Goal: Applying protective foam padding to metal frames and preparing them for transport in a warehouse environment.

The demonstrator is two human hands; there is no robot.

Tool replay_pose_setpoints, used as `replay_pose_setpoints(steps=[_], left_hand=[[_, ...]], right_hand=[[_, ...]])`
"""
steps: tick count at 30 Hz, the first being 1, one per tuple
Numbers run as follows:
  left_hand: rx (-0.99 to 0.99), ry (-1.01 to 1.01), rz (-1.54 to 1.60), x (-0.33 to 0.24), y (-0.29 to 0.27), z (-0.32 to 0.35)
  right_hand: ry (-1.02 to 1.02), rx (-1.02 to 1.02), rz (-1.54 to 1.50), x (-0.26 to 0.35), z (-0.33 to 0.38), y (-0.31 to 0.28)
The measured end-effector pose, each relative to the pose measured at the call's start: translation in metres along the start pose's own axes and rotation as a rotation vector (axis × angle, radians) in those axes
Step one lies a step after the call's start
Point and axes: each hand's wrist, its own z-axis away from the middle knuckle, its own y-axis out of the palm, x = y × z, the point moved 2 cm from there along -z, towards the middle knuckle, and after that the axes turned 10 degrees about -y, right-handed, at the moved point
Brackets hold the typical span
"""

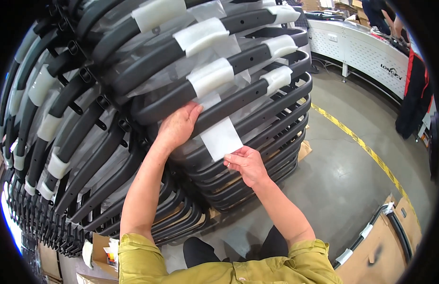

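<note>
A tall stack of black curved tubular frames (236,104) stands in front of me, several with white foam wraps (211,78) around their bars. My left hand (179,127) grips one black bar, its fingers curled over the tube and partly hidden behind it. From under that bar hangs a flat white foam sheet (221,138); its upper part passes behind the tube. My right hand (247,164) pinches the sheet's lower right corner between thumb and fingers.
More stacked frames (63,142) fill the left side. A cardboard box (102,255) sits low at left. Flat cardboard (385,246) with black tubes lies at lower right. Yellow floor tape (357,139) runs past a white workbench (357,54), where other people stand.
</note>
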Motion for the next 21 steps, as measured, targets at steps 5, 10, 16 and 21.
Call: replay_pose_setpoints(steps=[5,10,16,21], left_hand=[[-0.093,0.047,-0.042,-0.001,0.0,0.006],[-0.476,0.401,-0.302,-0.019,0.003,0.015],[-0.535,0.736,-0.313,-0.034,0.007,0.032],[-0.489,0.81,-0.293,-0.028,0.018,0.037]], right_hand=[[-0.107,0.013,0.132,0.019,-0.01,0.002],[-0.048,0.029,0.374,0.032,-0.024,0.0],[-0.202,0.106,0.509,0.06,-0.029,0.019],[-0.334,0.192,0.351,0.052,-0.019,0.013]])
